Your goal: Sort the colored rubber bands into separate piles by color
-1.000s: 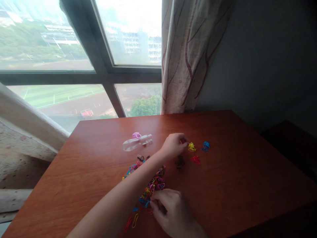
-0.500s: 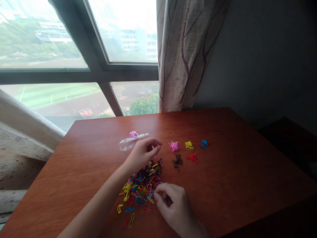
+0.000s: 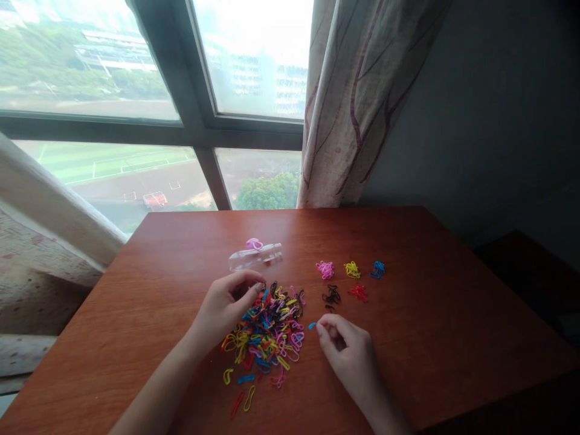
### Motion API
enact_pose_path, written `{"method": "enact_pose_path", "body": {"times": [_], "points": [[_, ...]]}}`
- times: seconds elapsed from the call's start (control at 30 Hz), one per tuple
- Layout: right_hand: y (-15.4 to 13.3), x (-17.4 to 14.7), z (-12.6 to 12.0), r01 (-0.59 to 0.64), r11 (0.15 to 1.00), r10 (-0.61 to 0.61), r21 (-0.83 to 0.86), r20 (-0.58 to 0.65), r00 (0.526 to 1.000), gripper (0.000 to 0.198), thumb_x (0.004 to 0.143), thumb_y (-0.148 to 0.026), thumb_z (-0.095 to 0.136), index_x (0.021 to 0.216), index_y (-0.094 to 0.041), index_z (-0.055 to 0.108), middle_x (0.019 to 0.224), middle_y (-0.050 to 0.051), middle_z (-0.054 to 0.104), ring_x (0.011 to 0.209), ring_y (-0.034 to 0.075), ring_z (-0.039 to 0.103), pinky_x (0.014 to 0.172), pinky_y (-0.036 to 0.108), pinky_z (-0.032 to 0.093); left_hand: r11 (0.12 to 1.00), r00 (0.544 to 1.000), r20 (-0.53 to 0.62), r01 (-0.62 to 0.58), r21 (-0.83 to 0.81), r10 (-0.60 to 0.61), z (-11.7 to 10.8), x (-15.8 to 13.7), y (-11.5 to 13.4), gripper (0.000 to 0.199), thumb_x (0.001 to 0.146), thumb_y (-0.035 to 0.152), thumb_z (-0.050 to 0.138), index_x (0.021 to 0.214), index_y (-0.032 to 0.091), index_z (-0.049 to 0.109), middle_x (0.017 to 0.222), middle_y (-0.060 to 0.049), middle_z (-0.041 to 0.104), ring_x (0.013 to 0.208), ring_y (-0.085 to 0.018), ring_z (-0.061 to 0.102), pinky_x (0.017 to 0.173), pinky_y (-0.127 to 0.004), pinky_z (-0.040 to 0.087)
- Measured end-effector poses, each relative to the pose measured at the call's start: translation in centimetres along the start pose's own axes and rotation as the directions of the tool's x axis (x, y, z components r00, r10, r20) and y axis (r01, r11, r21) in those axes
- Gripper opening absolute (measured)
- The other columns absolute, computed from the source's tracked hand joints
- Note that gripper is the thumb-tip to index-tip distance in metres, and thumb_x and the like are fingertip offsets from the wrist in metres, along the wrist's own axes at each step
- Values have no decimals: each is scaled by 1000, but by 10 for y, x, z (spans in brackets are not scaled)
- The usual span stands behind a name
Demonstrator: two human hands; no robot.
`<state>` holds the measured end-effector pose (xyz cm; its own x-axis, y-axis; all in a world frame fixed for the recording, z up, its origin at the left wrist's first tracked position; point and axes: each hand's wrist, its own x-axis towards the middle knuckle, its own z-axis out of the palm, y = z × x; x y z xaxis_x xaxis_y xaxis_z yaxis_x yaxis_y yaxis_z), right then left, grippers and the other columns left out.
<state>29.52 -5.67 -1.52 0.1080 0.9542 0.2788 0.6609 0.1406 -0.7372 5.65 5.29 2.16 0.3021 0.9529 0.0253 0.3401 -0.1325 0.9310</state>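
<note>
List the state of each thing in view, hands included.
Left hand: at the mixed pile, grip unclear
Right hand: pinching a blue band
Mixed pile: colours jumbled
Pink pile: pink only
Yellow pile: yellow only
Blue pile: blue only
Black pile: black only
Red pile: red only
Clear bottle: lying on its side
Pink bundle: at the bottle, contact unclear
Curtains: drawn aside

Took daylight from the window (image 3: 194, 130), blew out white in the upper pane (image 3: 258, 54), glared on the table (image 3: 292, 229), dimmed toward the wall (image 3: 489, 133).
</note>
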Motion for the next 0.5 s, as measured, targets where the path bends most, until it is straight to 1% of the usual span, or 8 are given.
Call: {"method": "enact_pose_path", "body": {"times": [0.1, 0.17, 0.27, 0.37, 0.43, 0.5], "points": [[30, 14, -29, -21, 991, 5, -133, -122, 993, 27, 94, -37, 53, 80, -20, 68, 57, -2, 55, 49, 12, 52, 51, 21, 41, 999, 1000, 12, -13, 29, 13, 1, 0, 1, 22, 87, 33, 60, 94, 14, 70, 77, -4, 68, 64, -15, 58, 58, -24, 44], [54, 27, -53, -79, 974, 29, -211, -233, 972, 30, 92, -42, 54, 82, -19, 69, 57, -2, 57, 49, 13, 53, 51, 21, 42, 1000, 1000, 11, -16, 26, 16, 1, -1, 1, 22, 87, 33, 60, 94, 14, 70, 77, -5, 68, 64, -15, 59, 58, -24, 45], [89, 49, -83, -170, 935, 63, -312, -325, 944, 34, 89, -48, 54, 82, -18, 70, 59, 0, 60, 51, 14, 55, 52, 23, 42, 1000, 1000, 8, -9, 9, 9, 1, 0, 3, 22, 86, 33, 61, 93, 14, 70, 76, -4, 68, 64, -15, 59, 59, -24, 46], [112, 67, -98, -200, 908, 72, -369, -332, 940, 38, 87, -50, 52, 82, -17, 71, 61, 3, 64, 53, 16, 59, 53, 24, 43, 1000, 1000, 18, 6, 5, -6, 0, 1, 6, 22, 85, 32, 60, 91, 13, 70, 76, -5, 68, 64, -16, 59, 59, -25, 46], [119, 74, -100, -202, 900, 75, -386, -319, 945, 39, 86, -50, 51, 82, -17, 71, 61, 4, 65, 54, 17, 61, 53, 25, 42, 1000, 1000, 23, 14, 9, -14, 0, 1, 9, 22, 85, 32, 59, 91, 13, 70, 77, -5, 69, 65, -16, 59, 59, -25, 46], [120, 76, -99, -199, 896, 75, -398, -307, 949, 37, 85, -49, 52, 82, -18, 72, 61, 4, 65, 54, 18, 62, 53, 26, 42, 1000, 999, 26, 18, 17, -19, 0, 2, 10, 22, 84, 32, 59, 90, 13, 70, 77, -5, 69, 65, -16, 60, 59, -25, 46]]}}
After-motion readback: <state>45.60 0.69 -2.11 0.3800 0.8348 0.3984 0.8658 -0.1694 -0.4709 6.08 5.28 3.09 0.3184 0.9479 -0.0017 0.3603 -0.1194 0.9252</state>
